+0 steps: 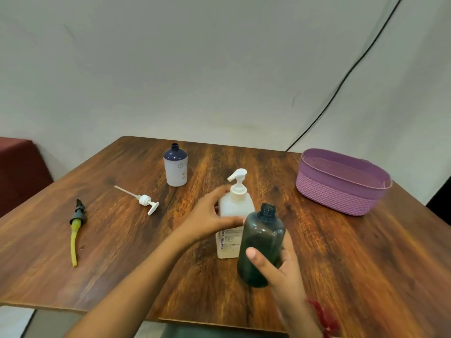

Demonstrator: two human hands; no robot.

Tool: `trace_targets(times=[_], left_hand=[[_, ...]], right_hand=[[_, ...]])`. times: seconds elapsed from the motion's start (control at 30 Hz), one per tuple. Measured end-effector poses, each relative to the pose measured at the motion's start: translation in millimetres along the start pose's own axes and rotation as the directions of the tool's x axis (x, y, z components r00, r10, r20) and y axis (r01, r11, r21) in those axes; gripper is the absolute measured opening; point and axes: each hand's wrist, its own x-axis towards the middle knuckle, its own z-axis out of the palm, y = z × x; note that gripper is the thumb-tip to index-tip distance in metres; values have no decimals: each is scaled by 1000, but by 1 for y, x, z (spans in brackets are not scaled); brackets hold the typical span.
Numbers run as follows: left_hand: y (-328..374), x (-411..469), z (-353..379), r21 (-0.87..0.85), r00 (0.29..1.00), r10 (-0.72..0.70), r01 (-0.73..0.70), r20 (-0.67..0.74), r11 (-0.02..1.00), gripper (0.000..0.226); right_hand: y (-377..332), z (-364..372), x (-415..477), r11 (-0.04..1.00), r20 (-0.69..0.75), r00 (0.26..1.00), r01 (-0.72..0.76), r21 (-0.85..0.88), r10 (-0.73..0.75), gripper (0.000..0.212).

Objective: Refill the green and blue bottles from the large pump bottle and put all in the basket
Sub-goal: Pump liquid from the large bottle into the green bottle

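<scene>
My right hand holds the dark green bottle upright and uncapped, just above the table near the front. Right behind it stands the large white pump bottle, and my left hand grips its shoulder and side. The blue-topped white bottle stands uncapped farther back on the left. A white pump head with its tube lies on the table between that bottle and my left arm. A dark pump head with a yellow tube lies at the far left. The purple basket sits empty at the right.
The wooden table fills the view, its front edge close to me. A black cable runs down the pale wall behind the basket. A dark red seat is at the far left beyond the table.
</scene>
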Motion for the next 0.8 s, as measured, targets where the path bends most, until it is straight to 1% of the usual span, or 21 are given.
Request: trace_targets(times=[0.07, 0.13, 0.2, 0.3, 0.37, 0.43, 0.5, 0.53, 0.57, 0.6, 0.63, 0.67, 0.7, 0.73, 0.77, 0.8], left_hand=[[2, -10, 7, 87, 974, -32, 53, -226, 995, 77], [7, -22, 13, 181, 912, -35, 118, -409, 976, 78], [12, -31, 16, 224, 857, -34, 172, -514, 959, 77], [17, -40, 18, 304, 811, -23, 246, -584, 920, 82], [20, -44, 20, 334, 816, -43, 284, -576, 899, 90], [19, -47, 15, 309, 861, -99, 284, -500, 908, 106], [15, -51, -5, 254, 923, -205, 294, -325, 921, 115], [13, -54, -18, 188, 942, -259, 300, -213, 935, 116], [12, -57, -32, 82, 950, -290, 300, -114, 950, 114], [15, -59, -44, -48, 957, -283, 280, -60, 959, 107], [18, -57, -53, -160, 967, -246, 233, -69, 959, 97], [23, -53, -60, -227, 973, -195, 164, -124, 960, 83], [27, -44, -63, -236, 972, -145, 100, -186, 967, 67], [33, -34, -64, -222, 971, -104, 55, -215, 974, 53], [38, -23, -62, -208, 975, -84, 40, -207, 977, 47], [44, -14, -58, -206, 983, -75, 39, -170, 978, 46]], right_hand=[[4, 0, 0, 1000, 4, 1000, -3, -21, 4, 85], [6, 2, 1, 999, 17, 1000, 6, -31, -5, 84], [5, 6, 2, 998, 36, 999, 34, -49, -32, 82], [2, 12, 5, 997, 71, 996, 53, -56, -49, 76], [1, 16, 6, 996, 96, 994, 59, -67, -52, 74], [0, 20, 6, 994, 118, 991, 68, -86, -58, 73], [-1, 22, 6, 993, 128, 990, 72, -89, -60, 73], [-1, 23, 5, 993, 131, 989, 74, -89, -62, 74], [-1, 23, 4, 993, 133, 989, 74, -94, -61, 75], [-1, 23, 4, 992, 139, 988, 76, -103, -61, 75], [-2, 24, 3, 990, 146, 987, 79, -113, -62, 74], [-3, 25, 3, 989, 152, 986, 85, -121, -66, 74], [-3, 26, 4, 988, 150, 986, 89, -125, -70, 74], [-4, 28, 5, 988, 142, 987, 94, -127, -75, 73], [-4, 30, 6, 987, 131, 988, 97, -126, -81, 71], [-4, 32, 7, 987, 124, 988, 105, -125, -89, 69]])
